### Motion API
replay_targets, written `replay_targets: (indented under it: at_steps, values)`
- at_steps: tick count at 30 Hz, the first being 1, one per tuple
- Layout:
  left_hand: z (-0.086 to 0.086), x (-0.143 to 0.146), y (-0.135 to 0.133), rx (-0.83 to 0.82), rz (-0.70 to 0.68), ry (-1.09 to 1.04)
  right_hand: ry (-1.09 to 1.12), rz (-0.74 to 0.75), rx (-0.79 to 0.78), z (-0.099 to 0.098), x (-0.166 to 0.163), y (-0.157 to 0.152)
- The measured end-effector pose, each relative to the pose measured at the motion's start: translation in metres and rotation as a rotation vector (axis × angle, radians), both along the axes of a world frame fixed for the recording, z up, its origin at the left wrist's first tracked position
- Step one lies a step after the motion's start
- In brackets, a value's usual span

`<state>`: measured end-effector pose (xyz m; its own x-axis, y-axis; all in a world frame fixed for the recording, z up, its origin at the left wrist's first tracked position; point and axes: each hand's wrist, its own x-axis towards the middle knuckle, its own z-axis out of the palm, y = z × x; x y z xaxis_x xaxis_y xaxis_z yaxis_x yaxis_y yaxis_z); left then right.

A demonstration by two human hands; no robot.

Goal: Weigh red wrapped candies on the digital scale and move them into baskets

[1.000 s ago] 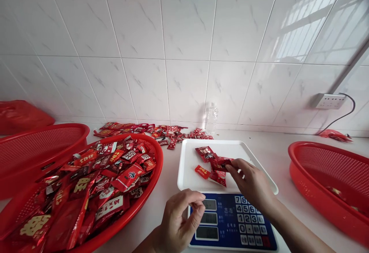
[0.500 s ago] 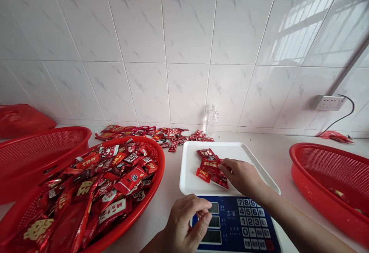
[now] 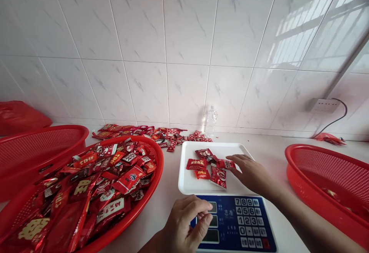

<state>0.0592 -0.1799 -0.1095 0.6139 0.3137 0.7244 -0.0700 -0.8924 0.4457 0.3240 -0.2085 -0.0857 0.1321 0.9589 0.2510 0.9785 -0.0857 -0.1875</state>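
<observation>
Our right grip (image 3: 249, 172) was poised over the white tray (image 3: 190, 187), its fingertips (image 3: 233, 157) at the right end of a red packet (image 3: 223, 164); we could not tell whether they pinched it or only touched it. Just left of that grip, other packets (image 3: 196, 164) lay on the same tray, some overlapping.

Our left grip (image 3: 188, 222) was empty, its fingers loosely curled and the thumb apart from them. It partly covered the displays on the blue panel (image 3: 229, 222); we could not tell whether it touched them. The keys (image 3: 249, 221) were to the right of this grip.

Left of the left grip we had a red basket (image 3: 160, 164) heaped with packets, and right of the right grip another basket (image 3: 305, 184). Beyond both grips, loose stock (image 3: 171, 145) and a clear bottle (image 3: 211, 120) sat on the counter (image 3: 268, 139) near the tiled wall (image 3: 187, 34).
</observation>
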Motion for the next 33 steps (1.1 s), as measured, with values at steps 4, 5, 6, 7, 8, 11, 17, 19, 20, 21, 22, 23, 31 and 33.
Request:
replay_targets:
  at_steps: [4,5,6,7,8,11,17,19,20,21,22,23,31,33]
  values:
    - [0.000,0.000,0.001,-0.005,0.003,0.018,-0.005,0.058,-0.046,-0.006,-0.001,0.001]
    - [0.000,-0.001,0.001,-0.007,0.006,0.021,-0.005,0.057,-0.054,-0.007,-0.001,0.001]
    - [0.000,-0.001,0.001,-0.006,0.009,0.021,-0.005,0.052,-0.056,-0.008,-0.001,0.002]
    - [0.000,-0.001,0.001,-0.005,0.011,0.020,-0.005,0.044,-0.054,-0.008,-0.001,0.001]
    - [0.000,-0.001,0.001,-0.002,0.013,0.017,-0.005,0.035,-0.052,-0.009,-0.001,0.001]
    - [0.000,-0.001,0.000,0.011,0.018,0.008,0.005,0.000,-0.049,-0.011,0.000,-0.001]
    - [0.001,-0.001,-0.001,0.015,0.026,0.016,0.056,-0.042,-0.043,-0.017,0.001,-0.002]
    - [0.001,-0.001,-0.001,0.016,0.026,0.012,0.069,-0.060,-0.030,-0.018,0.002,-0.003]
    - [0.001,0.000,0.000,0.016,0.023,0.007,0.076,-0.068,-0.016,-0.017,0.003,-0.004]
    - [0.001,0.000,0.000,0.014,0.020,0.002,0.084,-0.077,0.006,-0.017,0.003,-0.006]
    - [0.000,0.000,0.000,0.010,0.014,-0.002,0.093,-0.086,0.035,-0.016,0.002,-0.009]
    - [0.000,0.001,0.000,0.006,0.007,-0.004,0.103,-0.094,0.073,-0.015,0.001,-0.013]
    - [-0.012,0.004,-0.003,-0.203,-0.093,-0.046,0.261,0.276,0.546,-0.018,-0.058,-0.065]
    - [-0.011,0.004,-0.004,-0.299,-0.172,-0.020,0.293,0.382,0.609,-0.026,-0.076,-0.068]
